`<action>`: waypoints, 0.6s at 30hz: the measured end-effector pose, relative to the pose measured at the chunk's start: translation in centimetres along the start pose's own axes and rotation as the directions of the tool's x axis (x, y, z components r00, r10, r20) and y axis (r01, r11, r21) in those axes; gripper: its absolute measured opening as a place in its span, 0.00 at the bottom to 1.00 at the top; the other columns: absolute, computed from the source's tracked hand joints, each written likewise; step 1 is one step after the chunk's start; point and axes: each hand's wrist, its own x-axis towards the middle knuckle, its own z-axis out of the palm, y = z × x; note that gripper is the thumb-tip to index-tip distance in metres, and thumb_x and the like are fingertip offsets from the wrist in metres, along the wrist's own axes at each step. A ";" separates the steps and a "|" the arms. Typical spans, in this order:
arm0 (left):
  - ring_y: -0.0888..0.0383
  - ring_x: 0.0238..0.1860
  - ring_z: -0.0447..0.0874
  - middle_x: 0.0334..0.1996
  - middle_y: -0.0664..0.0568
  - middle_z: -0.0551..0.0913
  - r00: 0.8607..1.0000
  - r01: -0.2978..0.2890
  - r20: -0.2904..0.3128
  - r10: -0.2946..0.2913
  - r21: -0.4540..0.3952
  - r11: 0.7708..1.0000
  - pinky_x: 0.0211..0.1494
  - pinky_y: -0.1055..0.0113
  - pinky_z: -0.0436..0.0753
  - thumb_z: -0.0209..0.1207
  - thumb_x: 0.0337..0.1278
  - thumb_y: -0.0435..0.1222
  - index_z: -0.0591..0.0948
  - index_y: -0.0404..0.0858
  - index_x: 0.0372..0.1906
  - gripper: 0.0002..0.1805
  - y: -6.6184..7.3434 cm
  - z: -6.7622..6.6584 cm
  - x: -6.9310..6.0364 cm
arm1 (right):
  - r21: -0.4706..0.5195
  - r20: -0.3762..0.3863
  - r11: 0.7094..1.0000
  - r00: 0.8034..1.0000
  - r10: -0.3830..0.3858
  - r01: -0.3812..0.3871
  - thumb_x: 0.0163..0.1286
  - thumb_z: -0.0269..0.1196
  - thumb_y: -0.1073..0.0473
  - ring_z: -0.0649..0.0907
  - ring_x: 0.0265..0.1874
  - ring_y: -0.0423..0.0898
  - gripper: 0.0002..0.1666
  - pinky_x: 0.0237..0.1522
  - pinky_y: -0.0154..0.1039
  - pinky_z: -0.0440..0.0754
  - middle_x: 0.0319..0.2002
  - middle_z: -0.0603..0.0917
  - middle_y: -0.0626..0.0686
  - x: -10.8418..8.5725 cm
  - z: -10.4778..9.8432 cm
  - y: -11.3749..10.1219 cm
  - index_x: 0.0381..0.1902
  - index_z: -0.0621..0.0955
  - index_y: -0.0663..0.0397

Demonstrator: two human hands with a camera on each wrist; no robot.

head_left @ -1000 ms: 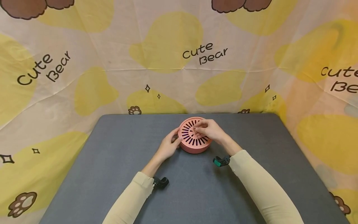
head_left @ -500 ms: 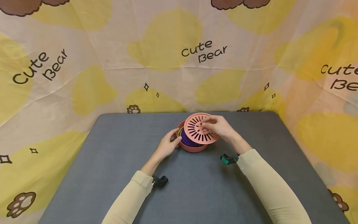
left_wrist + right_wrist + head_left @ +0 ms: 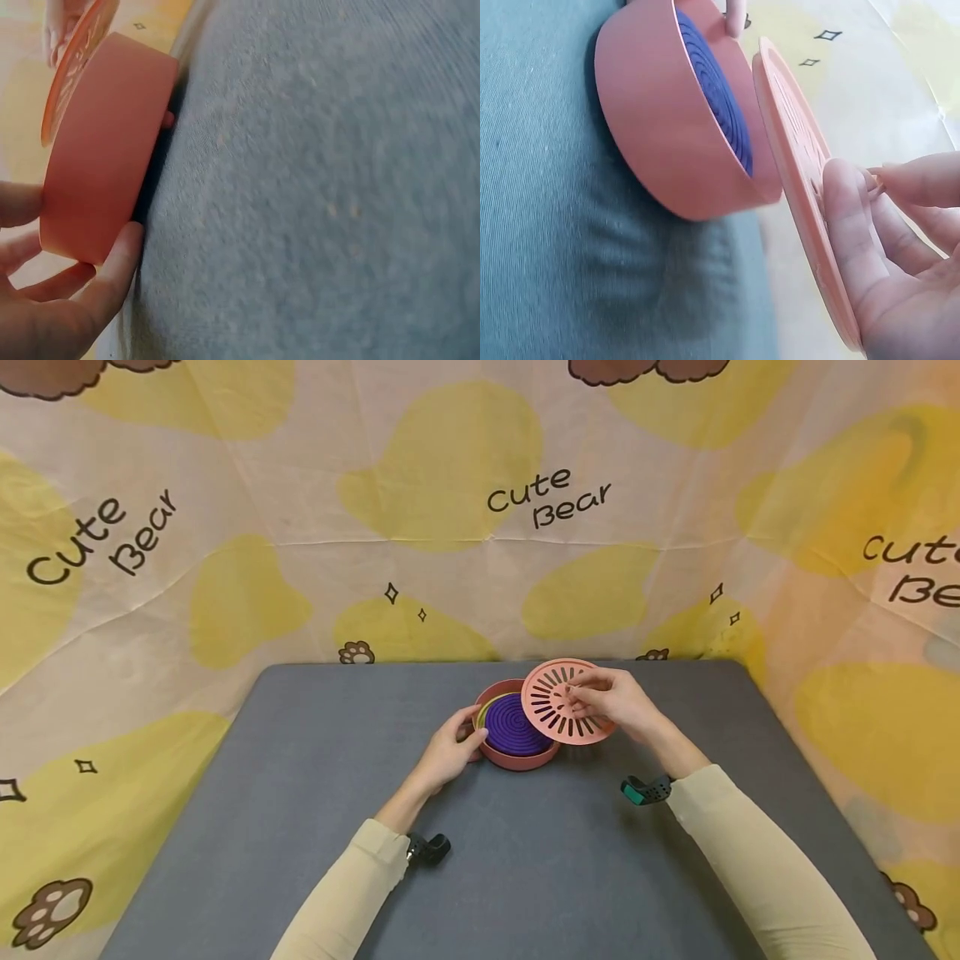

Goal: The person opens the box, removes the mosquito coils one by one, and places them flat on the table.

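Note:
A round pink box (image 3: 521, 762) stands on the table, its top uncovered on the left side. Inside lies a purple spiral coil (image 3: 514, 727), with a yellow-green edge showing beside it. My left hand (image 3: 448, 748) grips the box's left side, thumb at the rim and fingers low on the wall, as the left wrist view shows. My right hand (image 3: 617, 700) pinches a small loop at the middle of the slotted pink lid (image 3: 546, 727). In the right wrist view the lid (image 3: 799, 165) hangs tilted, raised over the box's right side.
The grey table (image 3: 300, 793) reaches back to a patterned cloth (image 3: 435, 477) hanging behind and at both sides. Each wrist wears a dark strap, the right strap (image 3: 647, 790) having a green part. The box sits near the table's back edge.
My right hand has lifted the lid off the box and carried it to the right, uncovering the purple coil. My left hand has kept its hold on the box.

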 end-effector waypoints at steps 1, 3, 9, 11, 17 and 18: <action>0.47 0.60 0.79 0.64 0.40 0.76 1.000 0.005 0.000 -0.005 -0.001 1.000 0.48 0.59 0.88 0.58 0.74 0.38 0.68 0.43 0.76 0.29 0.0 0.0 0.0 | 0.003 -0.008 1.000 1.000 -0.003 0.003 0.76 0.61 0.64 0.89 0.38 0.52 0.20 0.46 0.48 0.87 0.55 0.81 0.71 -0.1 -0.2 0.0 0.60 0.78 0.73; 0.48 0.60 0.79 0.64 0.40 0.76 1.000 0.012 -0.001 -0.012 -0.007 1.000 0.47 0.59 0.88 0.58 0.74 0.38 0.68 0.43 0.76 0.29 0.1 0.0 0.0 | 0.016 -0.025 1.000 1.000 -0.005 0.006 0.76 0.60 0.64 0.89 0.38 0.52 0.20 0.46 0.49 0.87 0.55 0.81 0.71 -0.2 -0.6 0.1 0.60 0.78 0.73; 0.48 0.59 0.80 0.63 0.40 0.76 1.000 0.020 -0.005 -0.020 -0.034 0.999 0.47 0.59 0.88 0.58 0.74 0.37 0.68 0.43 0.75 0.29 0.1 0.1 -0.2 | 0.044 -0.060 0.999 0.998 -0.009 0.012 0.77 0.60 0.65 0.90 0.38 0.50 0.22 0.46 0.47 0.87 0.53 0.82 0.68 -0.4 -2.0 0.4 0.62 0.76 0.76; 0.47 0.59 0.79 0.63 0.40 0.76 1.000 0.022 -0.007 -0.022 -0.039 0.999 0.47 0.59 0.88 0.59 0.74 0.37 0.68 0.43 0.75 0.29 0.2 0.1 -0.2 | 0.055 -0.074 0.998 0.997 -0.007 0.011 0.77 0.60 0.65 0.90 0.38 0.49 0.22 0.46 0.46 0.87 0.51 0.83 0.67 -0.2 -2.4 0.4 0.62 0.75 0.76; 0.47 0.60 0.79 0.64 0.41 0.75 1.000 0.025 -0.008 -0.025 -0.046 0.999 0.49 0.58 0.87 0.58 0.74 0.37 0.68 0.43 0.75 0.29 0.2 0.1 -0.3 | 0.056 -0.121 0.998 0.993 0.010 -0.003 0.77 0.59 0.64 0.90 0.39 0.47 0.23 0.48 0.46 0.87 0.53 0.84 0.63 0.4 -3.5 0.8 0.63 0.74 0.75; 0.47 0.60 0.79 0.65 0.41 0.74 1.000 0.024 -0.007 -0.025 -0.048 0.999 0.49 0.58 0.87 0.58 0.75 0.37 0.68 0.43 0.75 0.29 0.2 0.1 -0.3 | 0.055 -0.128 0.998 0.992 0.010 -0.003 0.77 0.59 0.63 0.90 0.39 0.47 0.23 0.48 0.46 0.87 0.54 0.83 0.63 0.5 -3.6 1.0 0.64 0.74 0.75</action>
